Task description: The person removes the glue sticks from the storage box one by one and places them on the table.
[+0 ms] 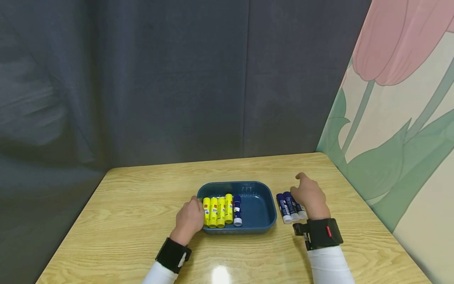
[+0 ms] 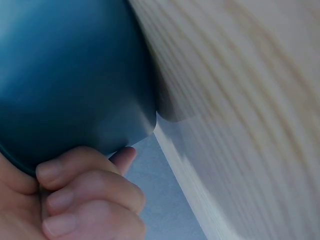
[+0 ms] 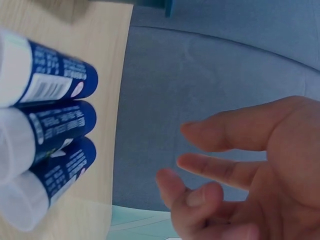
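Note:
My left hand [image 1: 190, 217] grips the left end of a dark blue tray [image 1: 258, 215]. Its fingers curl at the tray's wall in the left wrist view. Inside the tray, several yellow glue sticks [image 1: 221, 212] stand side by side at the left, with one blue glue stick [image 1: 237, 211] beside them. On the table to the tray's right lie three blue glue sticks [image 1: 289, 205] with white ends. Close over them hovers my right hand [image 1: 309, 197], partly covering the rightmost one. Thumb and fingers are spread apart with nothing between them in the right wrist view.
Everything rests on a light wooden table [image 1: 142, 221]. A dark grey curtain [image 1: 177, 86] hangs behind its far edge. Along the right side runs a wall [image 1: 386, 130] painted with a pink tulip and green leaves.

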Demonstrator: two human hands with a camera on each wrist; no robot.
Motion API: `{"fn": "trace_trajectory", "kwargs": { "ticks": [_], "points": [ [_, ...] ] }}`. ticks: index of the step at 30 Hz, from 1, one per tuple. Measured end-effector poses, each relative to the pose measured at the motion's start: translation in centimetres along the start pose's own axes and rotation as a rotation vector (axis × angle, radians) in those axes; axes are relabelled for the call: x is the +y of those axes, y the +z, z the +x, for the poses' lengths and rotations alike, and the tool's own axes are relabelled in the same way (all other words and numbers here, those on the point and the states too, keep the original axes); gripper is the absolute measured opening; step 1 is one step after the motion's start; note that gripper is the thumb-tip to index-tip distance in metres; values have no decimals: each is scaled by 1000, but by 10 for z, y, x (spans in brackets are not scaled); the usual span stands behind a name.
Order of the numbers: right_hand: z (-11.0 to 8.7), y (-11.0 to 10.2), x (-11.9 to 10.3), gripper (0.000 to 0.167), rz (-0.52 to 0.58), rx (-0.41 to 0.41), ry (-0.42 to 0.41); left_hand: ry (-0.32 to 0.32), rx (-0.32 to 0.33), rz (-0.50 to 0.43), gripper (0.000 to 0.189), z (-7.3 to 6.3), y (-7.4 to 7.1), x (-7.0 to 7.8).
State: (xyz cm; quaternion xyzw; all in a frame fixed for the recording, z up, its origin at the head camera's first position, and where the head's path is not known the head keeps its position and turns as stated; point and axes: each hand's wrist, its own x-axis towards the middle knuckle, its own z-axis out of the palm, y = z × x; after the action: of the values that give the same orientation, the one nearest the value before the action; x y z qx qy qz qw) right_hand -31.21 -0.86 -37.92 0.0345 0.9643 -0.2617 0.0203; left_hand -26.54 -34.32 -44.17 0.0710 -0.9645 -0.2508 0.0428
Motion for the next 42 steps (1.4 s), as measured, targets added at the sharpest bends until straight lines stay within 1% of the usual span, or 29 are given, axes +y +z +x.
{"fn": "trace_trajectory", "kwargs": {
  "ticks": [8, 11, 22, 28, 31, 35, 42],
  "points": [
    [-5, 7, -14, 45, -1, 78, -70, -4, 13, 3, 37, 0, 1, 0],
    [-6, 13, -22, 45, -8, 92, -94, -3, 12, 10, 36, 0, 1, 0],
    [-13, 36, -54, 42, -46, 190, -178, -2, 8, 7, 36, 0, 1, 0],
    [-18, 54, -72, 44, -63, 162, -183, 0, 3, 6, 37, 1, 2, -1],
    [-21, 65, -79, 46, -72, 153, -202, -2, 4, 8, 37, 0, 2, -1],
    [-24, 80, -86, 50, -73, 107, -229, -5, 8, 2, 37, 0, 2, -1],
    [-27, 98, -93, 54, -95, 41, -222, -6, -3, -5, 38, 0, 1, 0]
  ]
}}
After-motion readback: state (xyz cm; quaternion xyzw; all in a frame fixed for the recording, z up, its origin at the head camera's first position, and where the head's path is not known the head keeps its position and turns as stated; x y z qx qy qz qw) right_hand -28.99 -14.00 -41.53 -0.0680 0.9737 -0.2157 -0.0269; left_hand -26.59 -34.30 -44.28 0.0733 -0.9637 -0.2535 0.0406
